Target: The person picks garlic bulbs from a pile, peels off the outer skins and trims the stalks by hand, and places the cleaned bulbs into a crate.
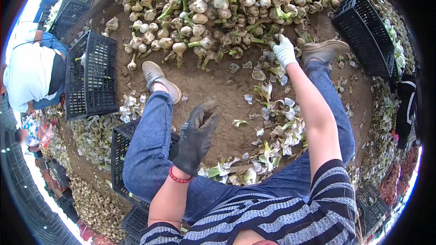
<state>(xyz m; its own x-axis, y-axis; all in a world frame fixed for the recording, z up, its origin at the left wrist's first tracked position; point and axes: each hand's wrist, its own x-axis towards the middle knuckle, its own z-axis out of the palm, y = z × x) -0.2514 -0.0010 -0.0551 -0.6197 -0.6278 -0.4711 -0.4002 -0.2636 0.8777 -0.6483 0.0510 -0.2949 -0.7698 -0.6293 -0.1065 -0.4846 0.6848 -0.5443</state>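
A large heap of soil-stained, onion-like bulbs (200,18) with cut green stems lies on the ground in front of me. My right hand (284,51), in a white glove, reaches to the heap's near right edge. Its thumb and fingers look apart, and no bulb shows clearly between them. My left hand (196,134), in a dark, dirt-covered glove, hangs above the bare soil between my legs. Its fingers curl, with a gap to the thumb and nothing visible inside. Pale peelings (286,118) and leaf scraps lie below my right forearm.
Black plastic crates stand at the left (93,75), beside my left leg (120,149) and at the right (365,36). Another person (34,70) in a pale top is at the far left. My shoes (161,81) flank the bare soil (218,90). More bulbs (97,199) cover the lower left ground.
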